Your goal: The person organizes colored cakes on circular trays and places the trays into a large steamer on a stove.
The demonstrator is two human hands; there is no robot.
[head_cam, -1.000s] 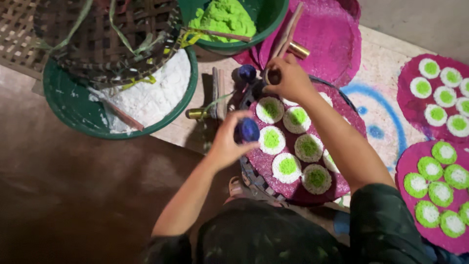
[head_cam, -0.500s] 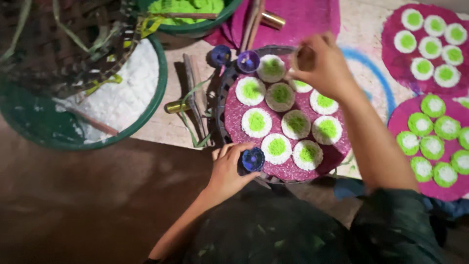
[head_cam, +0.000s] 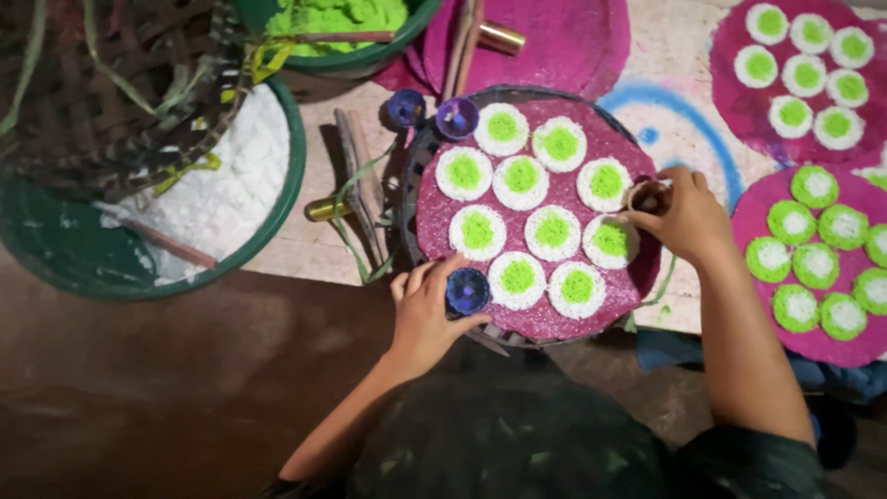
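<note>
- My left hand (head_cam: 427, 314) is curled around a small blue cup (head_cam: 467, 290), holding it at the near-left rim of the round tray (head_cam: 434, 226), forearm coming up from below.
- My right hand (head_cam: 682, 217) reaches across to the tray's right edge, fingers pinched on a little brown cup (head_cam: 647, 196) right beside a white-and-green cake (head_cam: 610, 240).
- The cakes sit packed close on the pink cloth; the only bare cloth is along the near and right rim.
- Two more blue cups (head_cam: 431, 113) sit at the far-left rim.
- The green basin of white flour (head_cam: 236, 189) is off to the left, and more pink mats with cakes (head_cam: 822, 263) crowd the right.
</note>
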